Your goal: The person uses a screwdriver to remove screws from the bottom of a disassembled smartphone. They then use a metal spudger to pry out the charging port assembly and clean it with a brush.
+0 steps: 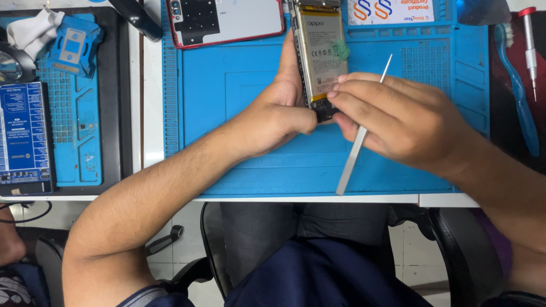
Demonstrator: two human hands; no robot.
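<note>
Mat [250, 85] looks like matt blue rubber with moulded ridges. Pry tool [351, 160] is flat brushed metal, dull shine. Battery [322, 54] has a smooth, slightly glossy wrap; the back cover [227, 20] is glossy plastic. Cloth [34, 31] looks soft, white.

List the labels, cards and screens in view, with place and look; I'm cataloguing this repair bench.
Battery label: on the opened phone held by the left hand, tall pale rectangle with a yellow edge.
Printed card: top of the blue mat, white with orange and blue marks.
Blue panel: far left, dark blue rectangle with white print.
</note>
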